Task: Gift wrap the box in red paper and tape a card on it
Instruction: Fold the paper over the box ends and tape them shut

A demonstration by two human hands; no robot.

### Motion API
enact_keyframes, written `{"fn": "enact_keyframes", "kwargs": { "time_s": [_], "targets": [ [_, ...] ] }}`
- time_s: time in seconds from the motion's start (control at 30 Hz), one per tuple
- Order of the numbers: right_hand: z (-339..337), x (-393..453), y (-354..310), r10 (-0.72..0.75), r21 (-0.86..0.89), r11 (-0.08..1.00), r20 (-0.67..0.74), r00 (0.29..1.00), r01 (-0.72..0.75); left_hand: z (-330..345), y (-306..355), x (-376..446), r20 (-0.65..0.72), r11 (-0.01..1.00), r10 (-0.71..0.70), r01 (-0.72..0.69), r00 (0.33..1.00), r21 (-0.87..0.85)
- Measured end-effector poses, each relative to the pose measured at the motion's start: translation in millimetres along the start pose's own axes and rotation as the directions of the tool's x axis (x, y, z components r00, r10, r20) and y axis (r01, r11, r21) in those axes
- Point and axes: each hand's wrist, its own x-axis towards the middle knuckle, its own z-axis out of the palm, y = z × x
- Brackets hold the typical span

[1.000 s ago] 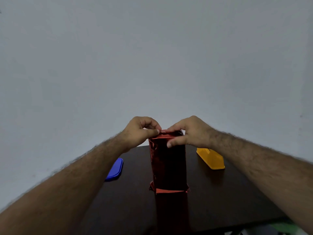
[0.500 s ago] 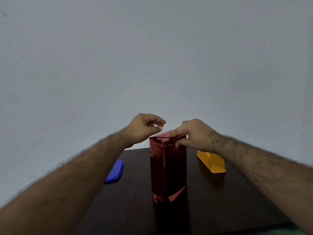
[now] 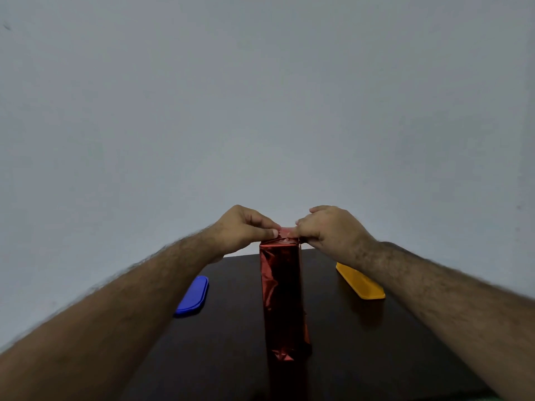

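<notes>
Both hands' grip (image 3: 285, 231) on red paper (image 3: 282, 296)

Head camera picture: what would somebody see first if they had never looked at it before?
First comes the tall box wrapped in shiny red paper, standing upright in the middle of the dark table. At its top, the left hand and the right hand pinch a fold of the paper from either side. A flat blue thing lies to the left of it and a yellow one to the right.
</notes>
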Motion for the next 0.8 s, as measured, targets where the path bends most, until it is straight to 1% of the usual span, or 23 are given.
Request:
{"fn": "enact_keyframes", "kwargs": {
  "time_s": [0.07, 0.2, 0.4, 0.5, 0.6, 0.67, 0.7, 0.73, 0.8],
  "targets": [
    [2, 3, 0, -0.021, -0.002, 1.000, -0.013, 1.000, 0.021, -1, -2, 2, -0.042, 0.999, -0.026, 0.027, 0.999, 0.025],
    [6, 3, 1, 0.011, 0.038, 0.999, -0.058, 0.998, -0.008, 1, -5, 4, -0.061, 0.996, -0.087, 0.088, 0.994, 0.016],
    [13, -3, 6, 0.027, 0.065, 0.998, -0.129, 0.991, -0.019, 7, -5, 6, -0.060, 0.998, -0.071, 0.070, 0.996, -0.006],
    [14, -5, 6, 0.028, 0.071, 0.997, -0.135, 0.990, -0.018, 8, -4, 6, -0.044, 1.000, -0.025, 0.026, 0.999, 0.016],
    [12, -5, 4, 0.023, 0.072, 0.997, -0.129, 0.991, -0.014, 9, -4, 6, -0.033, 0.999, -0.017, 0.018, 0.999, 0.043],
    [11, -8, 1, 0.073, 0.100, 0.993, -0.132, 0.989, -0.060, 9, -3, 6, -0.022, 0.999, -0.028, 0.029, 0.999, 0.044],
    [10, -10, -1, 0.129, 0.135, 0.985, -0.148, 0.980, -0.109, 9, -2, 5, -0.015, 0.998, -0.036, 0.037, 0.999, 0.043],
    [10, -13, -3, 0.209, 0.192, 0.965, -0.168, 0.963, -0.176, 8, -1, 5, -0.010, 0.998, -0.046, 0.047, 0.999, 0.043],
    [11, -20, -2, 0.390, 0.303, 0.896, -0.193, 0.900, -0.324, 6, 1, 3, -0.005, 0.996, -0.071, 0.071, 0.997, 0.045]
  ]
}}
